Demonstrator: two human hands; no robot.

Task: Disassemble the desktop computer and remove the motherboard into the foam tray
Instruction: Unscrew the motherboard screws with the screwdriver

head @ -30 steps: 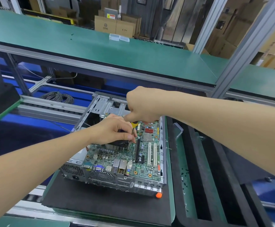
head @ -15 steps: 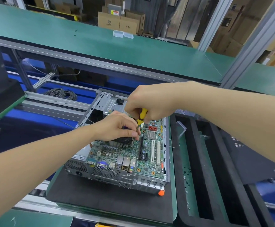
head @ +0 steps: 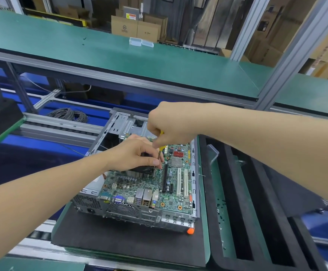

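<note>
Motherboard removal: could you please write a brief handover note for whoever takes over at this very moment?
Right-hand grip: holds the yellow-handled screwdriver, tip down beside the black cooler.
Left-hand grip: holds the cooler, thumb by the screwdriver shaft.
Things: motherboard sits in the open case; foam tray lies to the case's right, with what look like loose screws in it.
Done: case is open, board exposed.
Left: probably finish the cooler screw, free the board, then lift it into the tray.
</note>
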